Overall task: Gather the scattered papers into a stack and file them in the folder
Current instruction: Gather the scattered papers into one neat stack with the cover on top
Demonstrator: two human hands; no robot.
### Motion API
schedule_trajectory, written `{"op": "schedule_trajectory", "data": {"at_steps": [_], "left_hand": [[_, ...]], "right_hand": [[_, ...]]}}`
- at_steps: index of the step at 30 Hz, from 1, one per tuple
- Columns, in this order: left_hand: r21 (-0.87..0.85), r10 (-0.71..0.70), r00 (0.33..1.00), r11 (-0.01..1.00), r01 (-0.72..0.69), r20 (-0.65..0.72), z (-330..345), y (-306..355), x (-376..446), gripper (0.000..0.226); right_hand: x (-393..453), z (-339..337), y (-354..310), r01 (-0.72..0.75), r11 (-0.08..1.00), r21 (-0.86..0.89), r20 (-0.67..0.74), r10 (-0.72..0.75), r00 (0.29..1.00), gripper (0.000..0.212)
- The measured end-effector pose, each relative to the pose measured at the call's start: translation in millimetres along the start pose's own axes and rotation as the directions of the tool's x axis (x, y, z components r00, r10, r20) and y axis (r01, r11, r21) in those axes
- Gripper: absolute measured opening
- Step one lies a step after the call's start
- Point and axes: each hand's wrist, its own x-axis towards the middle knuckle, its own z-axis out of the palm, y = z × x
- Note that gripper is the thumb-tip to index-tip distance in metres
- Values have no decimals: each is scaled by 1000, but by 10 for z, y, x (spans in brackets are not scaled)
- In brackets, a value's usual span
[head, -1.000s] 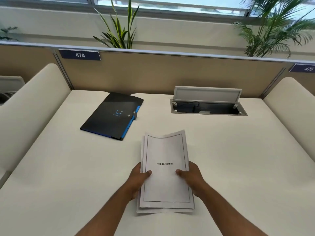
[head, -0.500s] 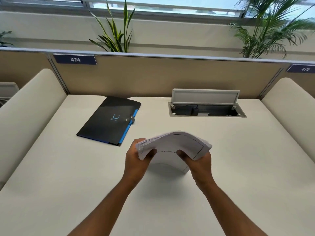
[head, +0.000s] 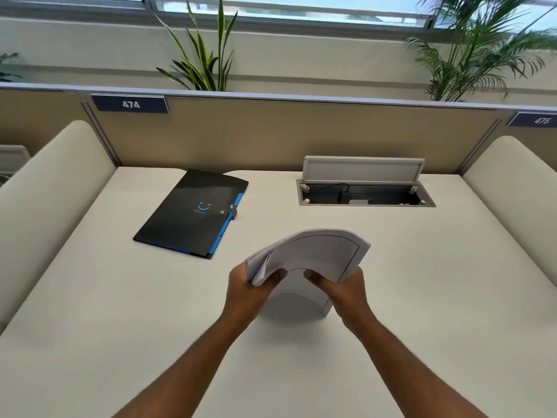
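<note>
A stack of white papers (head: 319, 254) stands on its lower edge on the cream desk (head: 422, 297), its top bent over away from me. My left hand (head: 247, 294) grips the stack's left side and my right hand (head: 346, 294) grips its right side, both thumbs on the printed front sheet. A black folder (head: 190, 218) with blue tabs and a snap closure lies shut on the desk, to the upper left of the papers and apart from them.
An open cable hatch (head: 364, 191) with a raised lid is sunk into the desk at the back right. Cream side dividers (head: 51, 188) flank the desk. A tan partition (head: 271, 131) with number plates closes the back.
The stack lay flat under both hands a second ago. Both hands have lifted it upright onto its lower edge, and its top now curls forward.
</note>
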Motion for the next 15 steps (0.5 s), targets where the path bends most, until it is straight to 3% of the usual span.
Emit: {"op": "schedule_trajectory", "data": {"at_steps": [5,15], "left_hand": [[-41,-32,998,999,30,-53,-61,-8,49,27],[-61,-108,988,993,102,-112,29,-50,-16,50]], "right_hand": [[66,-68,-4,-3,997,81,-27,5,1000,50],[64,6,32,-4,997,72,-23,6,1000,44]]}}
